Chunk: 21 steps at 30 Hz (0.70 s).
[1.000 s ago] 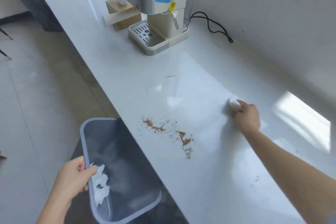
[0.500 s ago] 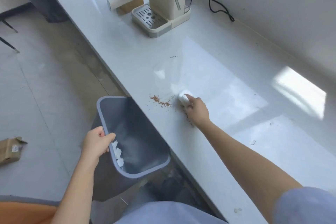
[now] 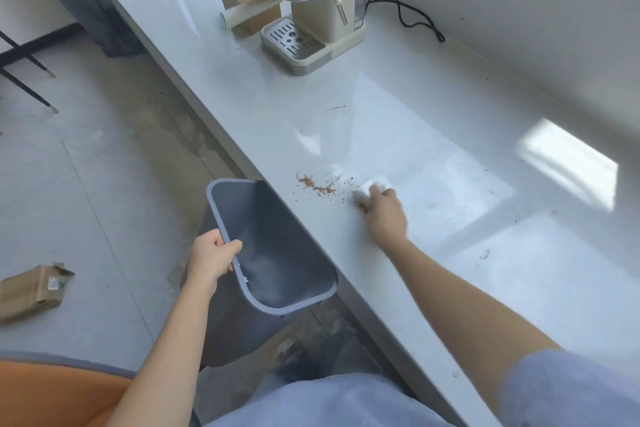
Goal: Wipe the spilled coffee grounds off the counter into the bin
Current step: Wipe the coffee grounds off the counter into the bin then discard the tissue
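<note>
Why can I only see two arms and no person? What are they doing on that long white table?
The camera sits on the person's head, so you look down at their own arms. The left hand holds a grey bin by its rim, against the counter edge. The right hand presses a white wipe on the counter, beside brown coffee grounds. Farther along stands a coffee machine.

Glossy white counter [image 3: 433, 107], coffee grounds [image 3: 317, 185], coffee machine [image 3: 311, 7], black cord [image 3: 412, 19]
</note>
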Tool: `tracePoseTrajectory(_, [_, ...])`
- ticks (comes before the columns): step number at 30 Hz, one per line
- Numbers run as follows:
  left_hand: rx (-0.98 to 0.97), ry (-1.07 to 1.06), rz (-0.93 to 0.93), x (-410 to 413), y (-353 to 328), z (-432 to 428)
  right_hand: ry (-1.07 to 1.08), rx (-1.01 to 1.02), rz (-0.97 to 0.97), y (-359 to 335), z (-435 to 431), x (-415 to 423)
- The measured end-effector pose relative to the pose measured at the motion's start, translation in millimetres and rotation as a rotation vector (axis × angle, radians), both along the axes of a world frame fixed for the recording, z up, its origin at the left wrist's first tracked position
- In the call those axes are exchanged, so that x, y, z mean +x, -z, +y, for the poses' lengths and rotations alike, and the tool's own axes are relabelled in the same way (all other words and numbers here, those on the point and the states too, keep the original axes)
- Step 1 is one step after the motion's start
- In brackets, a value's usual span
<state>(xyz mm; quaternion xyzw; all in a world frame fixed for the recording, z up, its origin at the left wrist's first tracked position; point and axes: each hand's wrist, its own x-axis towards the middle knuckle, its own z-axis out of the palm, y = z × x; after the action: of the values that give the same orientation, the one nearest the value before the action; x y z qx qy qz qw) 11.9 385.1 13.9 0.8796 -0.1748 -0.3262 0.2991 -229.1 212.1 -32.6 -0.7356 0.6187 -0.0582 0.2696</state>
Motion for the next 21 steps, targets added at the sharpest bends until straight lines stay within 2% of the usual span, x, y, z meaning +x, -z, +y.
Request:
tracePoseTrajectory(2, [-0.001,-0.004,-0.013,-1,0,0,-0.082,0.059,-0.114,-3,12,30])
tracePoseTrajectory(4, [0.002,-0.010,-0.021,-1,0,-2,-0.057,0.104,-0.255,-9,11,40])
tracePoseTrajectory(7, [0.011,-0.029,-0.033,-2,3,-2,0.058,-0.021,-0.397,-23,-21,4])
tracePoseTrajectory(9, [0.018,-0.035,-0.045,-3,5,-3,0.182,-0.096,-0.351,-26,-55,-43])
tracePoseTrajectory(11, [0.028,-0.037,-0.057,-3,6,-4,0.277,-0.137,-0.187,-20,-83,-95])
tracePoseTrajectory(13, [0.049,-0.044,-0.085,-4,7,-5,0.257,-0.141,-0.012,-8,-98,-129])
tracePoseTrajectory(15, [0.070,-0.042,-0.110,-4,7,-6,0.160,-0.150,0.076,5,-99,-130])
tracePoseTrajectory(19, [0.091,-0.025,-0.119,-1,9,-7,-0.040,-0.188,-0.006,9,-72,-62])
tracePoseTrajectory(21, [0.124,-0.003,-0.127,2,11,-6,-0.108,-0.131,-0.122,11,-58,-22])
